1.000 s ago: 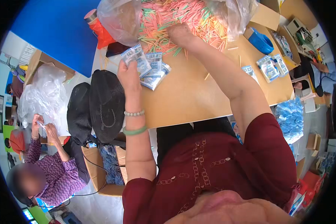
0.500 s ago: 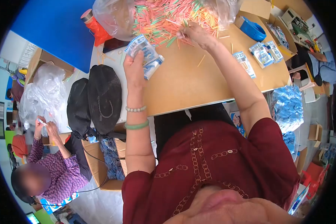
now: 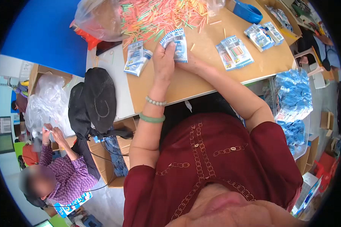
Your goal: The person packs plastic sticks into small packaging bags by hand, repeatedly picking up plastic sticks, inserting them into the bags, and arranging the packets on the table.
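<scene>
My left hand (image 3: 165, 62) is closed on a blue-and-white printed packet (image 3: 180, 45), thumb across its front. Behind the packet's lower right edge is my right hand (image 3: 190, 63), its fingers hidden. Left of my left hand, more of the same packets (image 3: 135, 56) lie overlapping on the brown table board. Beyond both hands spreads a heap of thin pink, green, yellow and orange sticks (image 3: 159, 17). To the right, packets with coloured sticks showing through clear windows (image 3: 235, 53) lie flat, with a stack of packets (image 3: 259, 37) farther right.
A blue ring-shaped object (image 3: 248, 13) and an open carton (image 3: 284, 22) stand at the back right. Left are a clear plastic bag (image 3: 98, 19), a black mesh bag (image 3: 98, 98) and a co-worker (image 3: 66, 174) handling something small. Bundled blue packets (image 3: 293, 94) sit beside the table's right edge.
My right hand has left the stick heap and come back beside my left hand. The held packet is now apart from those on its left. The view has shifted slightly.
</scene>
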Action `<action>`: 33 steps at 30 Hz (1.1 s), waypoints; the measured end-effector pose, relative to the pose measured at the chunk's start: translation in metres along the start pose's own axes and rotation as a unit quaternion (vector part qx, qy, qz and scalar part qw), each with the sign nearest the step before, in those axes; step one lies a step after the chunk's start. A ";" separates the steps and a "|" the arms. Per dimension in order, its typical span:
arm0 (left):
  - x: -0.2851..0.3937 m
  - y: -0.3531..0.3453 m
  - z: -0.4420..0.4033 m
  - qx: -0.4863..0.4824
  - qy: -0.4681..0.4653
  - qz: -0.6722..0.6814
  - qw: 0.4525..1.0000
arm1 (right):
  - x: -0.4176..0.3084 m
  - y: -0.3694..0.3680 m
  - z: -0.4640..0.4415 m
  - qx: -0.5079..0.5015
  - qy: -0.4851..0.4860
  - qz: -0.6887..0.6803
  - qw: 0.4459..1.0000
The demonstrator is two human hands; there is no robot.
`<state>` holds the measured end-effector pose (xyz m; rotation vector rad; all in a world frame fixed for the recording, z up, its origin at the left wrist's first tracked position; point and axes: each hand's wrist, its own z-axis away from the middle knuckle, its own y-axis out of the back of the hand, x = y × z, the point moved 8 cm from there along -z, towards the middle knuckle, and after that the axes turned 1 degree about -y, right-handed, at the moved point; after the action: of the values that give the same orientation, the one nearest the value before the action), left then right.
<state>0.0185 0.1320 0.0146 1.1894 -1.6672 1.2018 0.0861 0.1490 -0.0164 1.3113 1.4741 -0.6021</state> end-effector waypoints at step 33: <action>0.038 0.053 0.044 0.105 -0.068 -0.238 0.963 | 0.015 -0.004 0.007 0.002 -0.051 -0.111 0.993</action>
<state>-0.0452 0.0864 0.0237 1.7211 -1.2587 1.0205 0.0868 0.1476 -0.0334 1.1116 1.5457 -0.8045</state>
